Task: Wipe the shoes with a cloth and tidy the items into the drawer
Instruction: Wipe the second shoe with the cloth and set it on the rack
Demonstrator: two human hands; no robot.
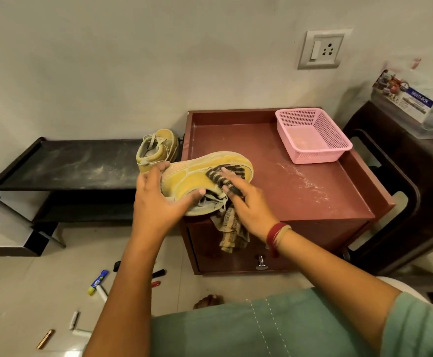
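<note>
My left hand [158, 202] grips a yellow shoe [197, 173] at its heel and collar, tipped on its side above the front left corner of the brown cabinet top [274, 181]. My right hand [246, 202] presses a striped cloth [225, 176] against the shoe's side, with the cloth's loose end hanging down past the cabinet front. A second yellow shoe [156, 148] stands on the black shoe rack [68, 163] beside the cabinet. The drawer [236, 261] with a metal knob is closed below.
An empty pink basket [310, 135] sits at the back right of the dusty cabinet top. Several pens, markers and a glue stick [98, 282] lie scattered on the floor at lower left. A dark stool [390, 191] stands to the right, with a wall socket [321, 48] above.
</note>
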